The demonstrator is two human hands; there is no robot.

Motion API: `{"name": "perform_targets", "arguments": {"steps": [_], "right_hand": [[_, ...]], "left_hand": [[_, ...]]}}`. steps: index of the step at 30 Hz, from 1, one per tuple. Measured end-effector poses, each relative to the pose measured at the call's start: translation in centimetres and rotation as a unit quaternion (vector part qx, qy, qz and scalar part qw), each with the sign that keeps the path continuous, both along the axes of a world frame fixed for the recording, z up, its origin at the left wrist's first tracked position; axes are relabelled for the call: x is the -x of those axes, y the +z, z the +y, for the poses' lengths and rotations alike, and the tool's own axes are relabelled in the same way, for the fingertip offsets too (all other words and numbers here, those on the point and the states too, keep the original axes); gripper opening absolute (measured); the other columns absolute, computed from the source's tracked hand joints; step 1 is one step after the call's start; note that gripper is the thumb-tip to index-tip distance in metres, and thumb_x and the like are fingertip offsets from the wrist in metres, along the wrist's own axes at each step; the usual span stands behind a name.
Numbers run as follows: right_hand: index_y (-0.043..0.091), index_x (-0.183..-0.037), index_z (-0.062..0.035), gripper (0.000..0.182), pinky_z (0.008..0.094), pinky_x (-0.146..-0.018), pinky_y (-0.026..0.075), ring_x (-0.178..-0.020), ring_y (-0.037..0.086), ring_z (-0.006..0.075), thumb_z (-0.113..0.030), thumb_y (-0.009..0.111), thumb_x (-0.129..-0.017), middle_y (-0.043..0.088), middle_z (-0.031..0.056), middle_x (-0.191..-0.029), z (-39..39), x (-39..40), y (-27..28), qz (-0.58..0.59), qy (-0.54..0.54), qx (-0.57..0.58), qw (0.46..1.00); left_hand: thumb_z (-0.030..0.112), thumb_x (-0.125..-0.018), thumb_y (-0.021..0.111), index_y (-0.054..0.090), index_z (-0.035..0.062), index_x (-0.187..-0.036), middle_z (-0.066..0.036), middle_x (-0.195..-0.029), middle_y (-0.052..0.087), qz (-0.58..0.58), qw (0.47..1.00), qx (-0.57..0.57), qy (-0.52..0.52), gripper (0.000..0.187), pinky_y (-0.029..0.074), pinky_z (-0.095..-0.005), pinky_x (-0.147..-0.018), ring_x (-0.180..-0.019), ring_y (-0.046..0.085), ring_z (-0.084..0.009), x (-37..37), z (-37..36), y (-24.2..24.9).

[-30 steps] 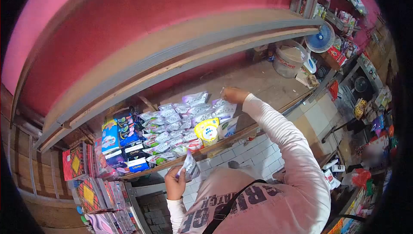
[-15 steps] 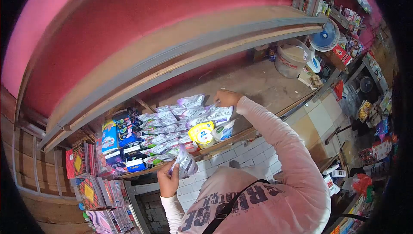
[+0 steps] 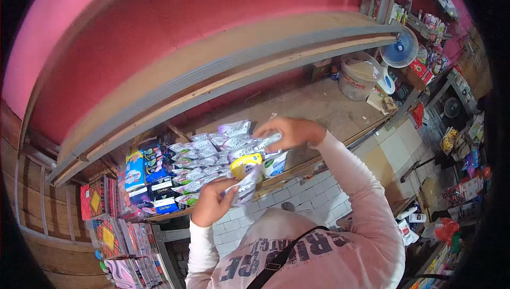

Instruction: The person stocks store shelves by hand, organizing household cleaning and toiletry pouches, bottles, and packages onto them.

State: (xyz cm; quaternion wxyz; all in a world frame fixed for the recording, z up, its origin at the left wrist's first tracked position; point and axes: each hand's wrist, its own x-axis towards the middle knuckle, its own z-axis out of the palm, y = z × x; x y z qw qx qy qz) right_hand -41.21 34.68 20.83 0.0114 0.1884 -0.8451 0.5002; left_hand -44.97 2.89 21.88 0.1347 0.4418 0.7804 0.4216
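My left hand [image 3: 213, 201] is closed on a white and purple pouch [image 3: 247, 187], held at the shelf's front edge. Over the right end of the rows, my right hand [image 3: 289, 132] has its fingers bent against another white and purple pouch [image 3: 269, 142]. Below it stand a yellow pouch [image 3: 245, 165] and a white and green pouch [image 3: 274, 165]. Several rows of similar pouches [image 3: 204, 153] stretch to the left, beside dark and blue packs [image 3: 162, 188].
The wooden shelf [image 3: 313, 103] holds a clear tub [image 3: 360, 79] at its right end, near a blue fan [image 3: 399, 47]. A grey-edged upper shelf [image 3: 228, 71] crosses above the pouches. Boxed goods [image 3: 109, 238] stand at lower left.
My left hand has moved right and up with its pouch, now near the yellow pouch. My right hand has turned and come lower over the pouches at the right end.
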Motion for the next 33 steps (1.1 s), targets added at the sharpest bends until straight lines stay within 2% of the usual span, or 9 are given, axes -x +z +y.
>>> {"name": "perform_targets", "arguments": {"steps": [6, 10, 13, 16, 19, 22, 26, 29, 33], "right_hand": [[0.063, -0.115, 0.0016, 0.045, 0.0383, -0.088, 0.049, -0.102, 0.065, 0.0313, -0.029, 0.071, -0.083, 0.068, 0.0209, -0.106, -4.3, -5.4, 4.4, -0.087, 0.075, -0.17, 0.979], [0.069, -0.094, 0.0001, 0.031, 0.045, -0.081, 0.049, -0.093, 0.064, 0.0367, -0.029, 0.062, -0.089, 0.067, 0.0223, -0.095, -3.9, -7.5, 3.5, -0.115, -0.021, -0.31, 0.944], [0.069, -0.093, -0.0008, 0.03, 0.0457, -0.079, 0.049, -0.089, 0.063, 0.0391, -0.029, 0.061, -0.089, 0.067, 0.0217, -0.089, -2.7, -9.5, 5.6, -0.194, -0.113, -0.225, 0.948], [0.068, -0.094, -0.0013, 0.028, 0.0456, -0.075, 0.05, -0.084, 0.064, 0.0393, -0.028, 0.063, -0.088, 0.066, 0.0211, -0.085, 1.3, -10.9, 3.7, -0.108, -0.189, -0.319, 0.923], [0.068, -0.096, -0.0008, 0.028, 0.046, -0.071, 0.05, -0.08, 0.064, 0.04, -0.026, 0.065, -0.086, 0.066, 0.021, -0.082, 6.2, -10.9, 1.1, 0.01, -0.214, -0.341, 0.915], [0.07, -0.085, 0.0001, 0.025, 0.0476, -0.074, 0.05, -0.081, 0.065, 0.0418, -0.025, 0.068, -0.083, 0.068, 0.0223, -0.084, 9.4, -9.0, 0.2, -0.096, -0.257, -0.342, 0.899], [0.072, -0.089, 0.0008, 0.025, 0.0455, -0.079, 0.051, -0.088, 0.066, 0.0411, -0.023, 0.069, -0.082, 0.067, 0.0273, -0.089, 11.4, -5.7, -1.2, -0.146, -0.378, -0.303, 0.863], [0.073, -0.094, -0.0014, 0.025, 0.0452, -0.082, 0.051, -0.091, 0.066, 0.0408, -0.023, 0.07, -0.082, 0.067, 0.0275, -0.093, 14.1, -2.1, -5.5, -0.091, -0.412, -0.355, 0.834], [0.074, -0.098, -0.0056, 0.024, 0.0447, -0.084, 0.05, -0.093, 0.066, 0.0388, -0.024, 0.069, -0.083, 0.069, 0.0234, -0.097, 13.1, 1.3, -5.4, -0.094, -0.359, -0.291, 0.882]], "left_hand": [[0.009, -0.088, 0.065, 0.07, -0.0014, -0.098, -0.014, -0.086, 0.069, -0.01, 0.994, -0.006, -0.112, 0.015, 0.048, -0.03, -0.058, -0.067, 0.063, -0.0195, -0.2, 5.3, 1.2], [0.009, -0.086, 0.068, 0.071, 0.0013, -0.096, -0.013, -0.084, 0.07, -0.005, 0.993, -0.03, -0.113, 0.013, 0.049, -0.03, -0.061, -0.068, 0.064, -0.0219, -0.6, 8.0, 0.3], [0.01, -0.084, 0.07, 0.071, 0.0012, -0.096, -0.013, -0.084, 0.07, -0.001, 0.986, -0.121, -0.115, 0.015, 0.05, -0.03, -0.065, -0.071, 0.065, -0.0216, 0.1, 9.7, -0.9], [0.012, -0.084, 0.071, 0.07, -0.0008, -0.097, -0.015, -0.085, 0.07, -0.053, 0.989, -0.117, -0.067, 0.019, 0.051, -0.032, -0.068, -0.074, 0.067, -0.0211, 1.4, 10.3, -1.7], [0.014, -0.084, 0.071, 0.07, -0.0007, -0.097, -0.015, -0.085, 0.07, 0.031, 0.994, -0.099, -0.015, 0.019, 0.052, -0.0324, -0.068, -0.073, 0.067, -0.0237, 4.1, 11.1, -3.9], [0.013, -0.081, 0.07, 0.069, -0.0019, -0.098, -0.018, -0.092, 0.069, 0.136, 0.988, -0.06, 0.027, 0.022, 0.052, -0.0393, -0.078, -0.087, 0.065, -0.0331, 6.9, 12.1, -7.4], [0.011, -0.079, 0.067, 0.065, 0.0002, -0.112, -0.02, -0.106, 0.066, 0.266, 0.96, -0.032, 0.083, 0.035, 0.044, -0.0464, -0.095, -0.104, 0.058, -0.0381, 8.6, 14.0, -10.0], [0.012, -0.08, 0.066, 0.061, 0.0018, -0.12, -0.019, -0.11, 0.065, 0.276, 0.956, 0.018, 0.093, 0.041, 0.04, -0.0482, -0.099, -0.11, 0.056, -0.0382, 10.3, 15.4, -12.3], [0.014, -0.08, 0.064, 0.069, 0.0065, -0.112, -0.018, -0.097, 0.069, 0.256, 0.956, 0.107, 0.094, 0.033, 0.039, -0.0495, -0.098, -0.103, 0.058, -0.0354, 11.7, 17.2, -15.3]]}}
